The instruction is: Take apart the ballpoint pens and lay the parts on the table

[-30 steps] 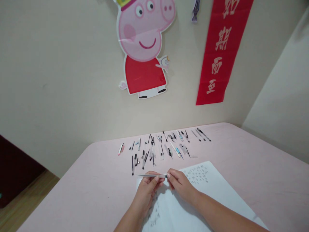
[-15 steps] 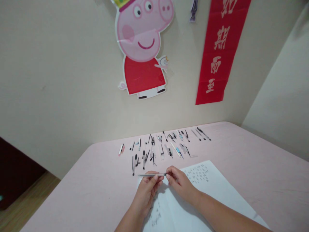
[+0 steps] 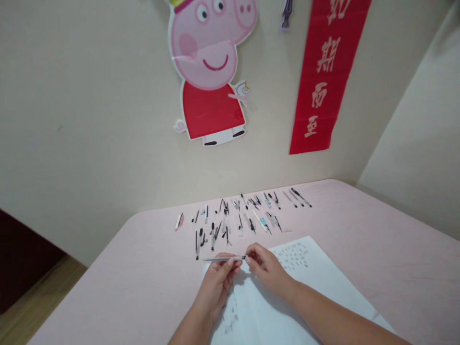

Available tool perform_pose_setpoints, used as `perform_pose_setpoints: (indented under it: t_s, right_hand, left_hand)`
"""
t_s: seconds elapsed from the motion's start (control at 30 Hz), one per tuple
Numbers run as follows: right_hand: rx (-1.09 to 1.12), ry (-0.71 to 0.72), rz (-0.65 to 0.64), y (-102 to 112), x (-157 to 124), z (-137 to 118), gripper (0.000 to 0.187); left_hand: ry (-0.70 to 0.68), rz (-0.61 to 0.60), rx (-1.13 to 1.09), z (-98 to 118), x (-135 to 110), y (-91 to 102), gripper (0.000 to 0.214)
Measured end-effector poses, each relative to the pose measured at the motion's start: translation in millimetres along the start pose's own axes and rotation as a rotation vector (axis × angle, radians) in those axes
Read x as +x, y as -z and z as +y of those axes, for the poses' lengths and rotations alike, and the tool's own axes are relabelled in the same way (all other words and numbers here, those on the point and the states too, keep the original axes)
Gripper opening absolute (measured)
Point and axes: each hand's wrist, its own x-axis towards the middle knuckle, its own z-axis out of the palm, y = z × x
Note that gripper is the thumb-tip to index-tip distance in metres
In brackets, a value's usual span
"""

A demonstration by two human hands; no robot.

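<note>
A slim clear pen (image 3: 219,259) with a dark end lies level across my fingers, above the paper's upper edge. My left hand (image 3: 220,280) is closed round the pen's barrel, thumb on top. At the dark right end, my right hand (image 3: 264,266) pinches the pen between thumb and fingertips. Beneath both hands is a large white sheet of paper (image 3: 280,306) with handwritten marks at its upper right and lower left.
Several pens and pen parts (image 3: 215,235) lie in rows beyond my hands on the pink-covered table (image 3: 108,287). At the table's back stands a wall with a cartoon pig cutout (image 3: 212,110) and a red banner (image 3: 316,115).
The view has shifted slightly. Both hands keep the same hold on the pen, with hardly any movement.
</note>
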Motion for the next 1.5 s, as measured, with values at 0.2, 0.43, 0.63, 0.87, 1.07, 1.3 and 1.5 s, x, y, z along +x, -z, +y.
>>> perform_pose_setpoints:
  t_s: [0.2,0.43,0.63,0.87,1.07,1.3,1.5]
  right_hand:
    - [-0.073,-0.005,-0.015,-0.6,0.8,-3.0,0.026]
    - [-0.022,-0.033,-0.020,-1.3,0.5,3.1,0.041]
    - [-0.072,0.003,-0.003,-0.6,0.6,-1.9,0.025]
    - [-0.062,-0.054,-0.023,-1.2,0.9,1.7,0.043]
    - [-0.084,0.006,0.014,0.4,0.2,-2.7,0.020]
    - [-0.059,-0.021,-0.044,-1.1,0.3,1.8,0.044]
    - [-0.019,0.014,0.006,1.2,-0.4,-0.3,0.026]
  left_hand:
    - [-0.007,-0.016,0.022,0.7,-2.8,-2.8,0.023]
    - [-0.002,-0.008,0.018,0.5,-3.6,-4.1,0.023]
    - [-0.013,-0.014,0.038,0.0,-4.7,-3.8,0.024]
    - [-0.019,-0.030,0.059,0.3,-4.5,-4.6,0.025]
    - [-0.030,0.019,0.034,-2.0,-1.3,-1.4,0.027]
    - [-0.014,0.011,0.041,-1.1,-2.1,-2.2,0.026]
    - [-0.030,-0.011,0.036,-2.8,-0.3,0.2,0.025]
